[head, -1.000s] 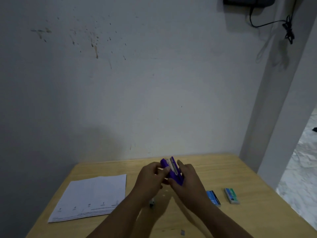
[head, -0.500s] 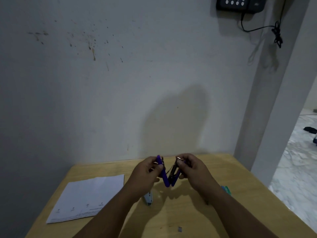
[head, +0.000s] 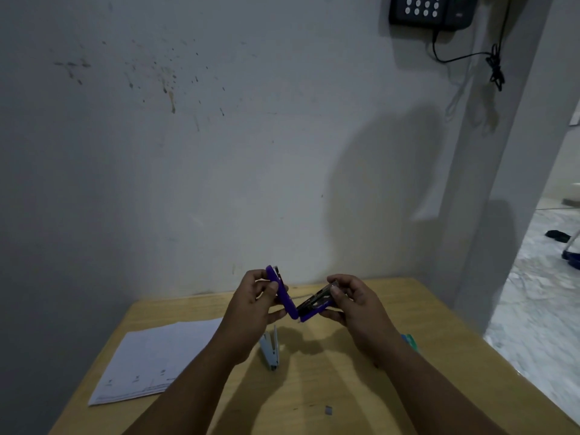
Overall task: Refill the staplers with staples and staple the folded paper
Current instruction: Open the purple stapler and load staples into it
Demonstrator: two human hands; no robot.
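A purple stapler (head: 290,304) is held above the wooden table (head: 392,309), swung wide open in a V. My left hand (head: 254,304) grips its upper arm, which points up and left. My right hand (head: 353,304) pinches the lower half with the metal staple channel, angled up to the right. Below my hands a small grey stapler (head: 270,350) lies on the table. The folded white paper (head: 150,362) lies flat at the left. Staple boxes (head: 409,340), blue and green, peek out from behind my right forearm.
A small grey scrap (head: 328,410) lies near the table's front. The table stands against a stained white wall (head: 188,167). A black keypad device (head: 431,9) with a cable hangs at upper right. A doorway to a marble floor (head: 539,293) opens on the right.
The purple stapler went from closed to spread wide open between my hands, which moved apart. The view tilted, uncovering the grey stapler on the table and hiding most of the staple boxes.
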